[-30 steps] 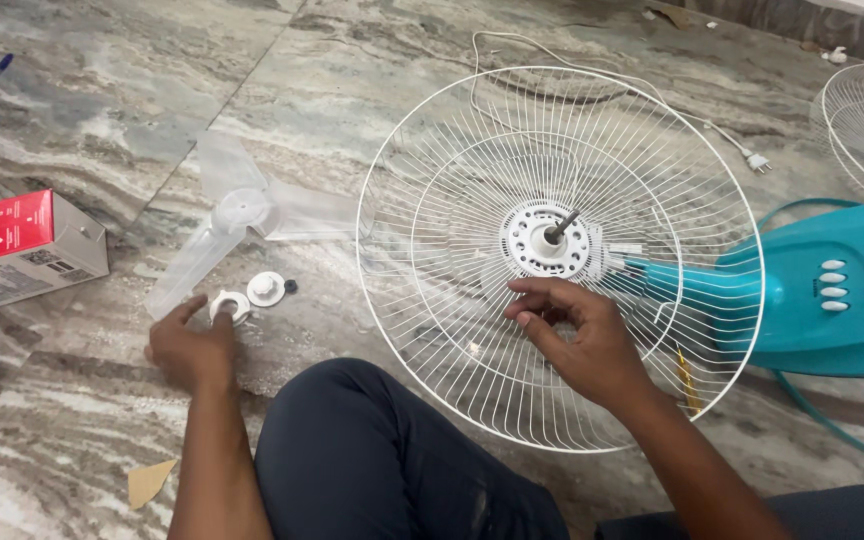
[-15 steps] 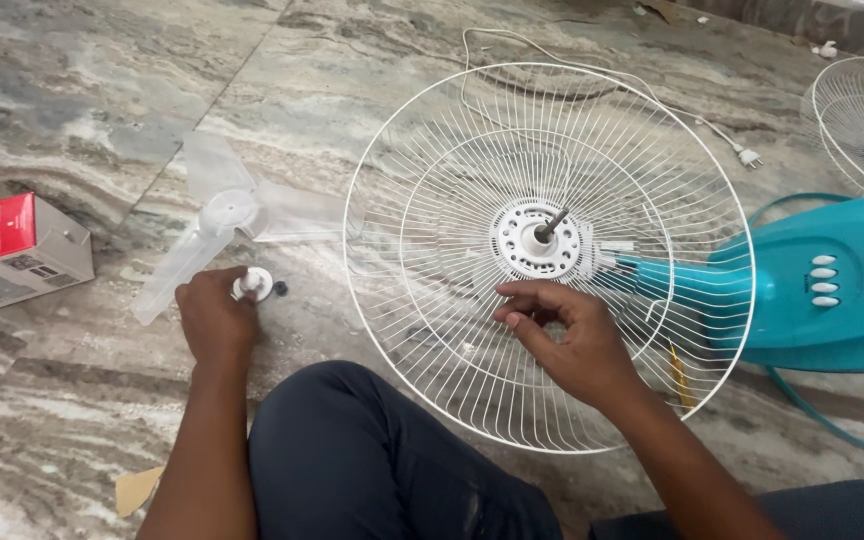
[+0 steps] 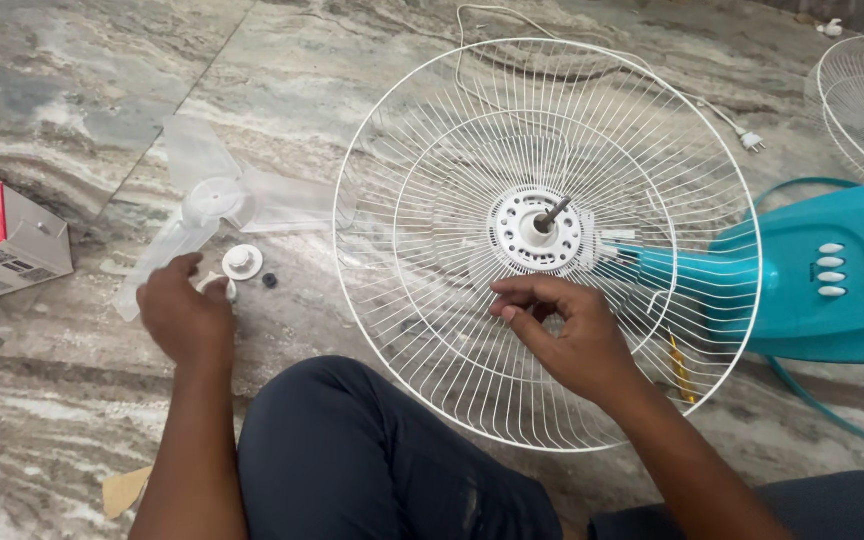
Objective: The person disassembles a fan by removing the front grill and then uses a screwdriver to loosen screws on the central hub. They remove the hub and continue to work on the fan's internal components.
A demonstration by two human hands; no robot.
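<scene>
Your left hand (image 3: 184, 318) covers whatever its fingertips rest on near the white round cap (image 3: 242, 262); its fingers are curled downward, and you cannot tell whether they grip anything. Beside the cap lies a small dark piece (image 3: 270, 281), too small to make out. The clear fan blade (image 3: 214, 205) blends into the marble floor (image 3: 72, 90), so its edges are hard to trace. A red and grey box (image 3: 2, 243) is cut off at the left edge, a second grille (image 3: 857, 100) at the far right.

The white wire grille (image 3: 547, 240) lies flat, face up, with the motor shaft (image 3: 552, 214) at its centre pointing up and tilted slightly right. The teal fan body (image 3: 832, 275) stretches right from it.

Your right hand (image 3: 562, 335) rests on the grille's near half, just below the hub, thumb and fingertips pinched together; anything between them is hidden. Your left hand is off the grille, to its left.
</scene>
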